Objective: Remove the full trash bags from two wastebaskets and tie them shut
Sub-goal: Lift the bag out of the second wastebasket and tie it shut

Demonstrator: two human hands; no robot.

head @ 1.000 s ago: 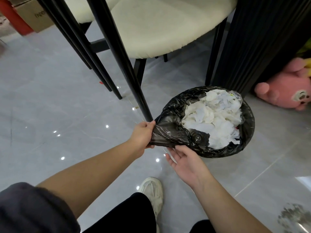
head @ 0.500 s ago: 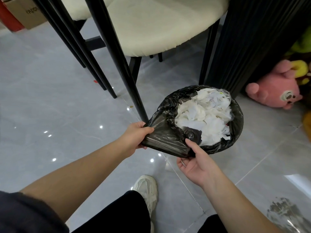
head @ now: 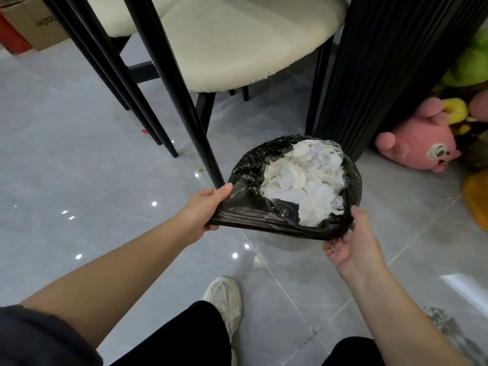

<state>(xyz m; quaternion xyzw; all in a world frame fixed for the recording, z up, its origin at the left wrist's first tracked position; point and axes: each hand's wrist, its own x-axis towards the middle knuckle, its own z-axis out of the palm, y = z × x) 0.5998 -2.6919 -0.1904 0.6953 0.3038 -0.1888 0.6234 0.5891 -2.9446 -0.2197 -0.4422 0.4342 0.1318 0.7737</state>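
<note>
A black trash bag (head: 253, 165) full of crumpled white paper (head: 303, 180) sits in a wastebasket (head: 287, 243) on the grey tiled floor; only a pale sliver of the basket shows below the bag. My left hand (head: 208, 207) pinches the bag's rim at its left corner and stretches it outward. At the bag's near right edge, my right hand (head: 351, 239) grips the rim from below. The bag's mouth is open and pulled into a flat near edge between both hands.
A cream-seated chair (head: 237, 43) with black legs stands just behind the bag. A dark ribbed column (head: 390, 70) rises at the right, with a pink plush toy (head: 420, 143) and other plush toys beside it. A cardboard box (head: 34, 25) is far left. My shoe (head: 224, 297) is below.
My right hand has moved from the bag's near middle to its right edge and taken hold of the rim. The rim is now stretched wide between both hands.
</note>
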